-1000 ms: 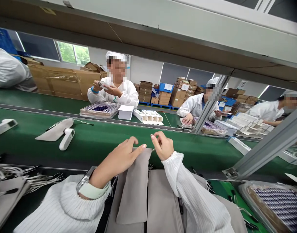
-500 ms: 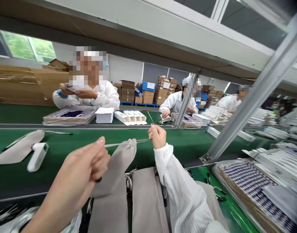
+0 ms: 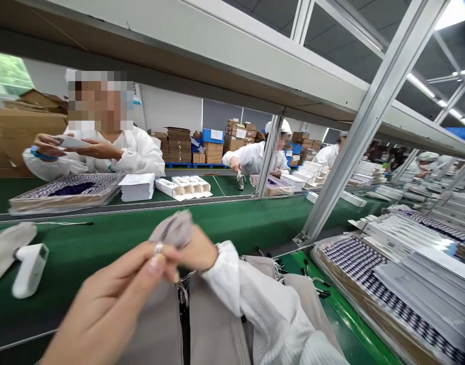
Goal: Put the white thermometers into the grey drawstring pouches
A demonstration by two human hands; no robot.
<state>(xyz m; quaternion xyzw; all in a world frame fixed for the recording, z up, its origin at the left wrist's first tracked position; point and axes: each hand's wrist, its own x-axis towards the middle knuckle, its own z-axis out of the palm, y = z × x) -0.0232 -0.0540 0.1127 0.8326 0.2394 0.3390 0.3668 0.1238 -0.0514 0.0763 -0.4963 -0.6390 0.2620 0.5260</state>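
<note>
My left hand [image 3: 129, 284] is closed in a pinch at the gathered neck of a grey drawstring pouch [image 3: 173, 225]. Just behind it, my right hand [image 3: 198, 248] is closed against the same pouch; its fingertips are hidden and slightly blurred. The bunched cloth stands up above both hands. Under my arms lie stacks of flat grey pouches [image 3: 213, 319], their cords bundled at the top. To the left, another grey pouch [image 3: 12, 248] lies with its cord stretched out, partly under a white handheld device [image 3: 30, 268].
A green conveyor belt [image 3: 255, 218] runs across. At right stands a checkered tray [image 3: 350, 253] with white boxes [image 3: 415, 233], near a slanted metal post [image 3: 342, 167]. Opposite, co-workers in white sit by a tray [image 3: 65, 203], a paper stack [image 3: 137, 186] and open cartons [image 3: 190, 188].
My hands were apart, pulling the pouch's cord taut between them; now they are together at its gathered neck. The view has turned right. One co-worker opposite now lifts a bundle of cords.
</note>
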